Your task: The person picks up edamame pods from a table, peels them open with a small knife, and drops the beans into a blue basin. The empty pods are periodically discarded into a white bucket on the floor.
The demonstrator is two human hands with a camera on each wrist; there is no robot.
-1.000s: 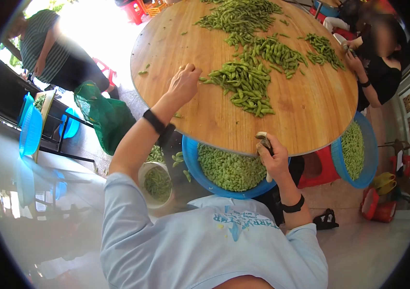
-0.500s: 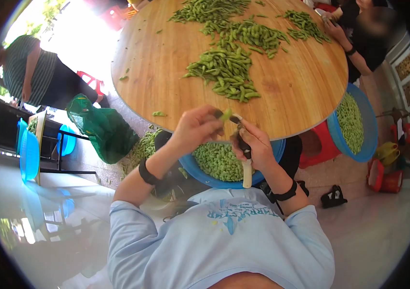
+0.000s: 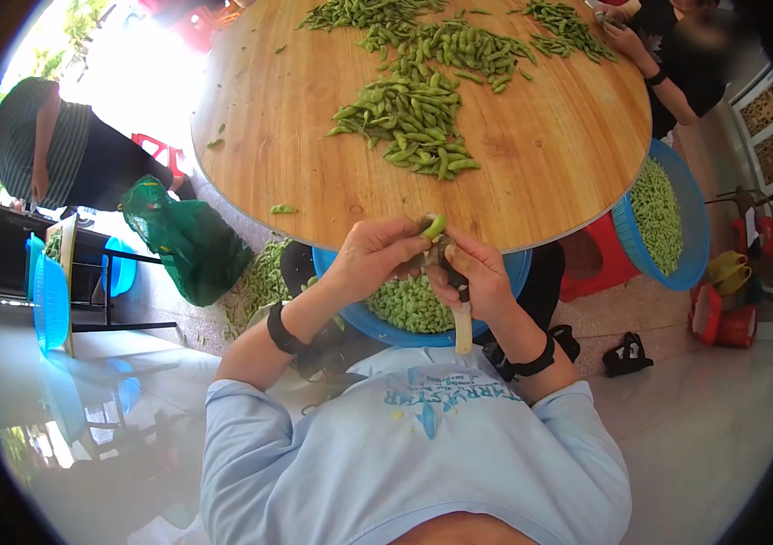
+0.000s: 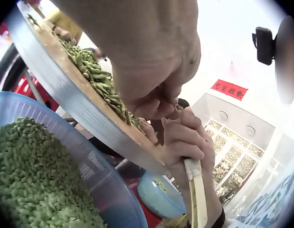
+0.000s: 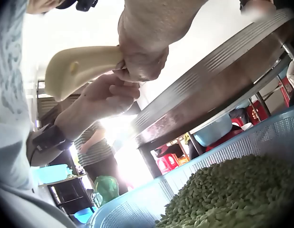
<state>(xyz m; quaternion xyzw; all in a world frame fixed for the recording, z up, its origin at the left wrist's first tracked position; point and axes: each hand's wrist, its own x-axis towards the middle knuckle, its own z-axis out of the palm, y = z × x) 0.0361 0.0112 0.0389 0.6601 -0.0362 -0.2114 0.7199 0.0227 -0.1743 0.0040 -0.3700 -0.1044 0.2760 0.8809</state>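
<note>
At the near edge of the round wooden table, both hands meet over a blue basket of shelled green beans. The left hand pinches one end of a green pod. The right hand grips a tool by its pale handle, which points down toward the shirt, its thumb close to the pod. In the left wrist view the fingertips of both hands touch, and the handle sticks out below the right hand. The tool's working end is hidden by the fingers.
Piles of pods lie on the table. Another blue basket of beans stands at the right near a red stool. A green sack is at the left. One person sits across at the right; another stands at the left.
The left hand has come back from the tabletop to the right hand, now with a pod in its fingers. The right hand has moved left and inward. The head view has shifted.
</note>
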